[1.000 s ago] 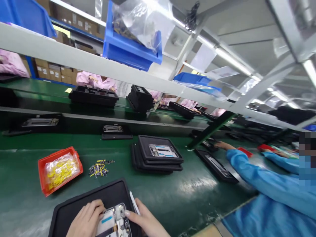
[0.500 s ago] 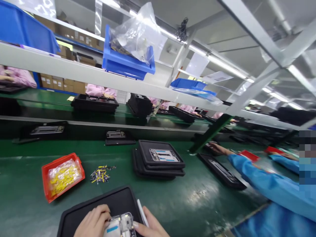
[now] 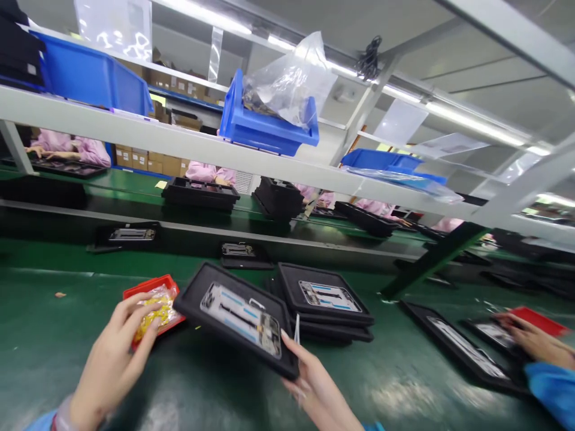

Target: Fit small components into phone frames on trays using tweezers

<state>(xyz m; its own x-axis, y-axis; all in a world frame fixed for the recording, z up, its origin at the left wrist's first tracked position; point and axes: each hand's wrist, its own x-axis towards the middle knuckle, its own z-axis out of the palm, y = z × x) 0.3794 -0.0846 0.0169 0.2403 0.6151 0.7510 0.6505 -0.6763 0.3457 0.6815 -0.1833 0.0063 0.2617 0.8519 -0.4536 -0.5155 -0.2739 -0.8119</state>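
Slanting between the hands, a black tray [image 3: 233, 282] held a phone frame [image 3: 240, 318], long axis upper left to lower right; the right hand [image 3: 314, 383] gripped its edge, the left hand [image 3: 112, 365] hung open, empty.

Electronics factory, green conveyor [image 3: 49, 335], blue bins [image 3: 265, 134]

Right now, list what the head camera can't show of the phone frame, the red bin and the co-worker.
Head view:
Red bin: the left hand covers much of the bag of yellow parts.
Phone frame on the black tray: its small parts are too small to identify.
Co-worker's arm: cut off by the right edge.
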